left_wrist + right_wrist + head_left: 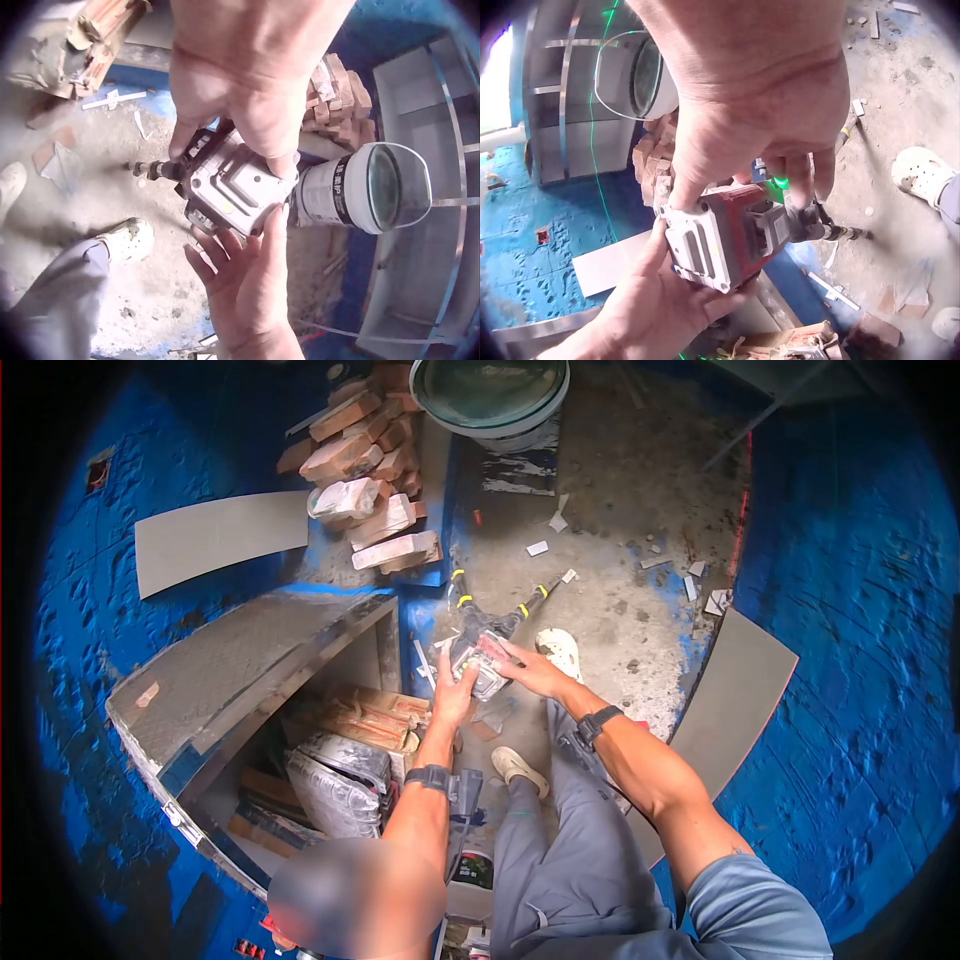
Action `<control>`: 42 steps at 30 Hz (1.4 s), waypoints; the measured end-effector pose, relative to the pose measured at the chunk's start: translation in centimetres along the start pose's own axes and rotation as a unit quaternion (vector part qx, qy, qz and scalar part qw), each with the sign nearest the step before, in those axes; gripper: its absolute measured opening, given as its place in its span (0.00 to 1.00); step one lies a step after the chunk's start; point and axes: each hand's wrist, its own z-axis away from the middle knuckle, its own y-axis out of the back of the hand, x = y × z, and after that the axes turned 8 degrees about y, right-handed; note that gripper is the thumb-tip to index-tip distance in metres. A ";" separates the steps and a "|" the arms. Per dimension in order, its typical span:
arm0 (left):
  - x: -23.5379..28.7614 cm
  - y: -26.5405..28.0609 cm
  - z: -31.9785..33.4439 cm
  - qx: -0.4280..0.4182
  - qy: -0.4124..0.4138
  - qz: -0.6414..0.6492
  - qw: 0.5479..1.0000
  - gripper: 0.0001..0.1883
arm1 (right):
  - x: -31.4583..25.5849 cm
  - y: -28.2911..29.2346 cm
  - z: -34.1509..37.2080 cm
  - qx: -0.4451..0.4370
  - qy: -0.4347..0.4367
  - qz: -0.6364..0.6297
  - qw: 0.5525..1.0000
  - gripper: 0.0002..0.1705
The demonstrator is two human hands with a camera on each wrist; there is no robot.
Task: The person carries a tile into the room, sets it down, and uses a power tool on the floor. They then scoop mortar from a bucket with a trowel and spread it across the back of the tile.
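Note:
A laser level (pixel 484 680) with a grey and red casing sits on a black tripod (pixel 482 624) with yellow bands on its legs. My left hand (pixel 455 688) grips one side of the casing. From the opposite side my right hand (pixel 537 672) holds it, thumb near the grey top. Both hands meet around the level in the left wrist view, its flat grey face (pixel 244 187) showing between them. A green glow (pixel 781 182) shines at its window in the right wrist view, beside the right fingers.
Bricks (pixel 365 525) are heaped beyond the open cabinet (pixel 250 630) at left, which holds wrapped packages. A lidded bucket (pixel 490 430) stands ahead. Pale boards lean on the blue walls, including one at right (pixel 735 690). Debris scatters the concrete floor (pixel 620 490) around the tripod and my shoes.

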 end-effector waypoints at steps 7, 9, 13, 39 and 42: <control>-0.5 0.1 -0.2 0.016 -0.032 -0.032 0.999 0.45 | -1.6 0.2 0.4 -0.046 -0.002 -0.001 0.999 0.49; -0.1 0.3 0.7 0.023 -0.051 0.007 0.998 0.47 | 0.1 0.5 1.0 0.000 0.004 0.017 1.000 0.48; -3.2 3.2 4.3 0.110 -0.024 0.055 0.992 0.48 | 1.9 4.1 7.0 0.067 -0.048 0.049 0.995 0.50; -62.9 -5.2 54.2 0.307 0.156 0.598 0.724 0.09 | -12.5 -20.9 22.7 -0.083 0.076 0.686 0.719 0.34; -65.5 -9.3 58.2 0.302 0.177 0.594 0.724 0.12 | -11.7 -20.4 22.1 -0.072 0.129 0.685 0.714 0.37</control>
